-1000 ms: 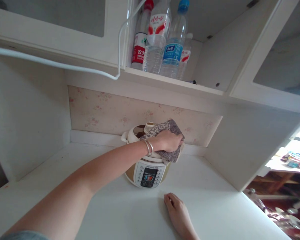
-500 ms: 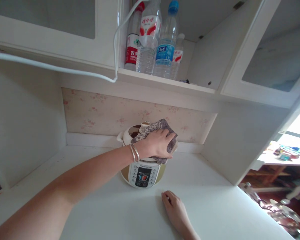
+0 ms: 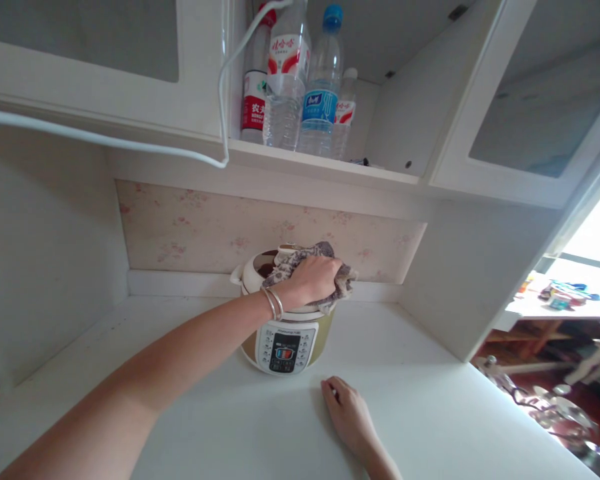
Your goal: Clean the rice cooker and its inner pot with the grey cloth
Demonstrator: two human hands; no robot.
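A cream and gold electric pressure cooker (image 3: pixel 286 343) stands at the back of a white counter (image 3: pixel 430 407). My left hand (image 3: pixel 314 280), with two bangles on its wrist, is closed on a grey patterned cloth (image 3: pixel 343 283) bunched on the cooker's lid. The cloth covers the right part of the lid and hangs a little over its edge. My right hand (image 3: pixel 347 417) lies flat on the counter in front of the cooker, fingers stretched out, holding nothing.
Several water bottles (image 3: pixel 300 80) stand on an open shelf above. A white cable (image 3: pixel 130 143) runs under the upper cabinets and loops up. Cabinet side walls (image 3: pixel 460 293) close in the counter left and right. A table with clutter (image 3: pixel 563 300) shows at the far right.
My left hand has drawn the cloth together on the lid, from spread wide to bunched under the fingers. The camera view has shifted slightly. My right hand stays put.
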